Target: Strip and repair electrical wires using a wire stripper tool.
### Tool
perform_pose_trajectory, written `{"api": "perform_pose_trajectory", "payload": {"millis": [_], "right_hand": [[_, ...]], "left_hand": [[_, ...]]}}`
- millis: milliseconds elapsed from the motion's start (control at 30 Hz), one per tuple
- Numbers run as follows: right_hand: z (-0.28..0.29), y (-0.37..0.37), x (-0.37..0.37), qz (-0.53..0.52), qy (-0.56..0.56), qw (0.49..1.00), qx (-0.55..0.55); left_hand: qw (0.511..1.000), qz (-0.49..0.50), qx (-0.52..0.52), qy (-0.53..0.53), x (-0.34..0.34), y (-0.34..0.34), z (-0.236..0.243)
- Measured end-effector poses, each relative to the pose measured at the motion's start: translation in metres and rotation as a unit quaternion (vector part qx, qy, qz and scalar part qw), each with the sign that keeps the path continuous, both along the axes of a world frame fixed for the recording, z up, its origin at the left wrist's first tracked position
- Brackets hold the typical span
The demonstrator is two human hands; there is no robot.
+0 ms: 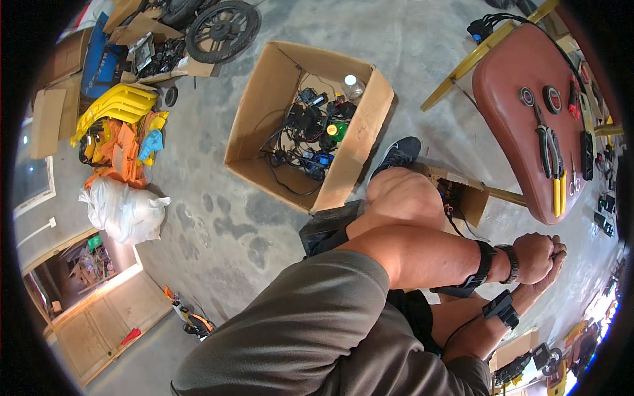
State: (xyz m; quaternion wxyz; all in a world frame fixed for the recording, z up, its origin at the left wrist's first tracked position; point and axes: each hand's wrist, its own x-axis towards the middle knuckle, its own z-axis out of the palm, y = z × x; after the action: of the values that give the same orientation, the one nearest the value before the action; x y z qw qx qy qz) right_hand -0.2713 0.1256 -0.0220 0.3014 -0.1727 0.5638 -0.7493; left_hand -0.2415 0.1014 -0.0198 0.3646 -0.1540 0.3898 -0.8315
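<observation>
My left hand [530, 258] is closed in a fist, with a watch on its wrist. Pressed against it is my right hand [548, 275], its fingers also closed; anything held between the two is hidden. Both hands are just off the near corner of a red-brown padded top [505, 86]. On that pad lie yellow-handled pliers [559, 191], pliers with dark handles [544, 145], small scissors [574, 179], and two round rolls, one of them a black and red tape roll [552, 99].
An open cardboard box [257, 109] holds tangled cables, dark adapters and plastic bottles. A smaller box [470, 198] stands beside my knee. Farther left are a black wheel [223, 31], yellow and orange plastic panels [119, 112] and a white sack [125, 210]. Yellow legs [456, 76] support the pad.
</observation>
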Motion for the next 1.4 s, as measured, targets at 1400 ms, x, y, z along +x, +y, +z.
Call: {"api": "perform_pose_trajectory", "payload": {"millis": [1400], "right_hand": [[0.039,-0.041,0.033,-0.054,0.010,0.996,0.070]], "left_hand": [[0.481,-0.322,-0.639,-0.507,0.128,-0.151,0.053]]}}
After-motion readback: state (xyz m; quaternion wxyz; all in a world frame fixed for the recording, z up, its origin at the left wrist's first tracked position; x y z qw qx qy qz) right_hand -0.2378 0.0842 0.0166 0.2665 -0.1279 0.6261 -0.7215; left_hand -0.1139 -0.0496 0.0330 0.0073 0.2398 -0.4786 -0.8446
